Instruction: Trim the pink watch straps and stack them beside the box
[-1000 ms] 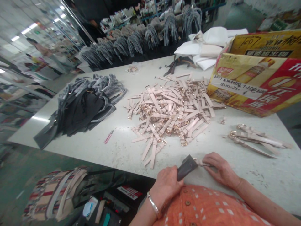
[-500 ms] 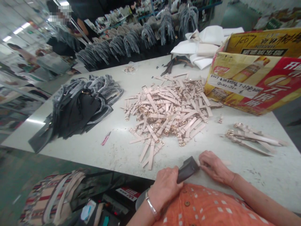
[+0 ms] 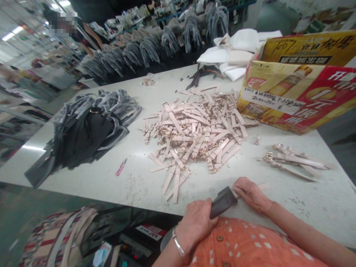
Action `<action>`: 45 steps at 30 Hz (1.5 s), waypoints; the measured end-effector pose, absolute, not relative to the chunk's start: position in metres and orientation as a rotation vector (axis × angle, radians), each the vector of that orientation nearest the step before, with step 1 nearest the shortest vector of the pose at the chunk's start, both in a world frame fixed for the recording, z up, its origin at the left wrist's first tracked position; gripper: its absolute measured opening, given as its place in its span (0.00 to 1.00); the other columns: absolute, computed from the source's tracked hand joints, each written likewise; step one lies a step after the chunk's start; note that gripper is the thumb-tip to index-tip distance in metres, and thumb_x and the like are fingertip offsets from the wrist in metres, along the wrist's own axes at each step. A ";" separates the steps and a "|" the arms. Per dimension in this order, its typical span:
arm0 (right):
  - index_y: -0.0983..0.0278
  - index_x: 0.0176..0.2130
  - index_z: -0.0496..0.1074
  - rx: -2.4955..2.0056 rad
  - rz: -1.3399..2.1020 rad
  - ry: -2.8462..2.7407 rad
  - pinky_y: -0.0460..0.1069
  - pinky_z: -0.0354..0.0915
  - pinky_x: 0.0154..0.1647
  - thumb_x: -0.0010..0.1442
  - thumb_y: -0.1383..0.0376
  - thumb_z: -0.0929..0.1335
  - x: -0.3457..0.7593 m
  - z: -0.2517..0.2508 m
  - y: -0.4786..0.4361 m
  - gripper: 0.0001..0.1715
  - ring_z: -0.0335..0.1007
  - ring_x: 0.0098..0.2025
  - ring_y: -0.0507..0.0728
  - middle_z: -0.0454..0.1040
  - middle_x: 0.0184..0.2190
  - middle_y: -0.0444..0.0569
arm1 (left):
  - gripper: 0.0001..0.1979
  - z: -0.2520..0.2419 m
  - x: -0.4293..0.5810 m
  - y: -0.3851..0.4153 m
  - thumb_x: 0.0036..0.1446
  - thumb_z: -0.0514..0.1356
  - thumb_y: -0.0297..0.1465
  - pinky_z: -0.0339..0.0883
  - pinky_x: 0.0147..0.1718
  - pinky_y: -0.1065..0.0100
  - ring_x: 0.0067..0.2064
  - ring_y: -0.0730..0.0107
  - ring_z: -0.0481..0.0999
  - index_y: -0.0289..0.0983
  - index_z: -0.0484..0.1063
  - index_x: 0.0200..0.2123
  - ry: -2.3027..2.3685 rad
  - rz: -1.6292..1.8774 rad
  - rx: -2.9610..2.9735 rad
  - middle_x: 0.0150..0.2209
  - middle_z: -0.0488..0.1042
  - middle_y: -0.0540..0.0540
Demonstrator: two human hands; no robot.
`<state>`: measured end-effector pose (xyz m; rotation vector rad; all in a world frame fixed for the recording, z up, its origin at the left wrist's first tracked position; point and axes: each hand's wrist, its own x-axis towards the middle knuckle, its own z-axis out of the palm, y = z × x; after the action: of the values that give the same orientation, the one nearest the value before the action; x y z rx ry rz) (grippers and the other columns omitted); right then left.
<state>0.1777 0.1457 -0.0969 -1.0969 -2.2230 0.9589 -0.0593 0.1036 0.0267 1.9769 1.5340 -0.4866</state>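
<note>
My left hand point(image 3: 196, 222), with a silver bracelet at the wrist, is wrapped round a dark grey blocky handheld tool point(image 3: 224, 202) at the table's front edge. My right hand point(image 3: 251, 194) is closed in a pinch beside the tool's far end. A pale pink strap point(image 3: 263, 186) sticks out past its fingers, mostly hidden by the hand. Whether the strap touches the tool cannot be made out. Beyond my hands spreads a heap of pale pink buckle straps point(image 3: 194, 129) with gold buckles. A smaller bunch of straps point(image 3: 296, 160) lies to the right.
Black bags with wrapped handles point(image 3: 86, 129) are stacked on the left of the white table point(image 3: 139, 193). A pink-handled cutter point(image 3: 121, 167) lies nearer. A yellow and red carton point(image 3: 292, 96) stands at the right, white sheets point(image 3: 233, 52) behind. A striped cushion point(image 3: 52, 237) is below left.
The view has shifted slightly, so the table's contents sit a little further left. Both hands keep their grips, and the strap end beyond my right hand shows a little more clearly.
</note>
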 end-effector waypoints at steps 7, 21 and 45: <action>0.62 0.32 0.67 -1.101 1.013 -2.185 0.52 0.63 0.38 0.68 0.60 0.57 0.180 -0.092 0.146 0.17 0.64 0.33 0.55 0.70 0.28 0.48 | 0.15 0.025 -0.059 0.104 0.56 0.51 0.40 0.64 0.36 0.65 0.39 0.57 0.75 0.39 0.69 0.39 1.559 -0.476 1.909 0.36 0.76 0.43; 0.62 0.46 0.70 -0.999 0.802 -2.272 0.57 0.65 0.44 0.61 0.67 0.63 0.202 -0.097 0.137 0.13 0.68 0.42 0.60 0.73 0.40 0.54 | 0.15 0.026 -0.063 0.105 0.56 0.50 0.39 0.64 0.39 0.63 0.42 0.57 0.74 0.38 0.68 0.41 1.574 -0.516 1.884 0.40 0.76 0.41; 0.61 0.38 0.72 -0.957 0.609 -2.377 0.55 0.61 0.41 0.64 0.69 0.60 0.187 -0.100 0.134 0.12 0.65 0.40 0.57 0.75 0.37 0.50 | 0.14 0.025 -0.061 0.106 0.54 0.51 0.39 0.65 0.37 0.65 0.40 0.58 0.75 0.38 0.69 0.40 1.617 -0.505 1.831 0.36 0.75 0.42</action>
<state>0.1873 0.1338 -0.1001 -0.9572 -2.3774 0.6086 -0.0610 0.1057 0.0248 1.8305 1.6167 -0.5054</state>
